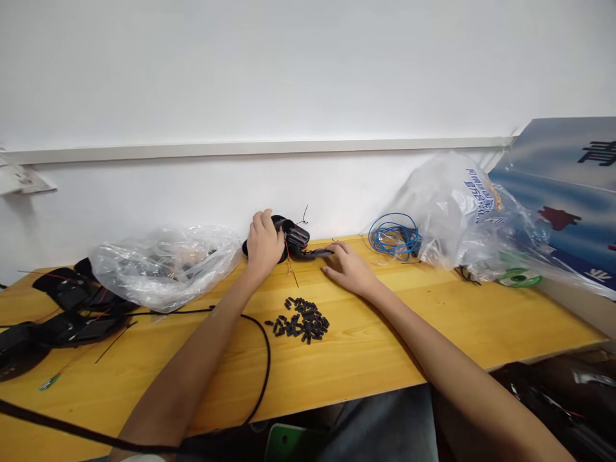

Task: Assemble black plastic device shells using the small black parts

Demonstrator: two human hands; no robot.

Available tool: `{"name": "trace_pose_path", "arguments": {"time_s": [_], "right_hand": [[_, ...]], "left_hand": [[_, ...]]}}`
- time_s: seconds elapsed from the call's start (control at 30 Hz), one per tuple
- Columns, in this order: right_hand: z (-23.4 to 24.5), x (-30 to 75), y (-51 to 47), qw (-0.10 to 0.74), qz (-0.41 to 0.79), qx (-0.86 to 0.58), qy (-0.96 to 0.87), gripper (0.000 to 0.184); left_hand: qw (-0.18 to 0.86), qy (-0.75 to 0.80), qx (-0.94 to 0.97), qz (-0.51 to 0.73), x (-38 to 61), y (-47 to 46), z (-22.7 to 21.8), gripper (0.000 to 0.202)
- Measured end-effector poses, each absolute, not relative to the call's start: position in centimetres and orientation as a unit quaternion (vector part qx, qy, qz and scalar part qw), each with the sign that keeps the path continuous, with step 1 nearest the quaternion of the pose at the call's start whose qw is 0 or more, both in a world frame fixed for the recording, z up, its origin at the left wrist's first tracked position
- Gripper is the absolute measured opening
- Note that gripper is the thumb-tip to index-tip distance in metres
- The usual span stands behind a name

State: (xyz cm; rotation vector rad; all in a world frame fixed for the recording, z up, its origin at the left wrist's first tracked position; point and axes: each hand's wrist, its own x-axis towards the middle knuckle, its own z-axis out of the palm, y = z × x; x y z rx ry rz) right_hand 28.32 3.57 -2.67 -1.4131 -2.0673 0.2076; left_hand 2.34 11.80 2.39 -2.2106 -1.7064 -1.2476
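Observation:
Near the wall, my left hand [264,244] is closed over the left part of a black plastic housing [299,237], which it partly hides. Thin red and black wires stick out of the housing. A slim black arm [312,254] reaches from it to the right. At that arm's tip is my right hand [353,269], its fingers at or touching the end and the thumb held apart below. Nearer to me lies a loose pile of small black cylindrical parts [305,321] on the yellow wooden table [380,340].
Left, a clear plastic bag [163,269] lies behind more black housings [72,314] with loose wires. A black cable [267,359] curves over the table. Right are a coil of blue wire [394,237], a white plastic bag [452,205], a green spool [520,278] and a printed board [568,192].

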Motion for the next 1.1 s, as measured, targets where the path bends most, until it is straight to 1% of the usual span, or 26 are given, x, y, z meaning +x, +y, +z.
{"name": "trace_pose_path", "arguments": {"time_s": [0.1,0.23,0.37,0.57,0.73,0.8,0.87,0.93,1.0,1.1], "right_hand": [[-2.9,27.4,3.9,0.269,0.086,-0.537,-0.795,0.040],[-3.2,27.1,4.2,0.252,0.034,-0.561,-0.788,0.025],[-2.8,29.3,4.3,0.263,0.006,-0.575,-0.774,0.022],[-2.1,34.0,3.8,0.350,0.014,-0.575,-0.739,0.021],[-2.1,35.7,3.7,0.431,0.032,-0.596,-0.677,0.019],[-2.1,35.7,3.9,0.467,0.047,-0.601,-0.647,0.020],[-2.1,35.4,4.1,0.501,0.069,-0.600,-0.620,0.023],[-2.1,34.8,4.3,0.533,0.094,-0.594,-0.595,0.030],[-2.2,33.8,4.5,0.567,0.124,-0.583,-0.568,0.039],[-2.3,31.8,4.4,0.610,0.190,-0.555,-0.532,0.050]], "left_hand": [[0.143,-0.526,-0.777,-0.314,1.7,11.7,2.5,0.056],[0.176,-0.445,-0.858,-0.186,1.2,11.2,2.5,0.053],[0.175,-0.483,-0.835,-0.196,1.6,10.5,1.6,0.047],[0.190,-0.511,-0.811,-0.210,2.0,10.2,0.8,0.055],[0.166,-0.502,-0.819,-0.220,2.0,8.2,3.6,0.047],[0.142,-0.514,-0.827,-0.179,1.9,6.1,4.9,0.043],[0.087,-0.549,-0.824,-0.108,1.9,3.7,5.5,0.040],[0.033,-0.566,-0.823,-0.040,1.8,1.7,5.4,0.050],[-0.010,-0.570,-0.822,-0.004,1.8,0.7,4.8,0.063],[-0.008,-0.572,-0.820,0.001,1.7,0.6,3.7,0.077]]}}
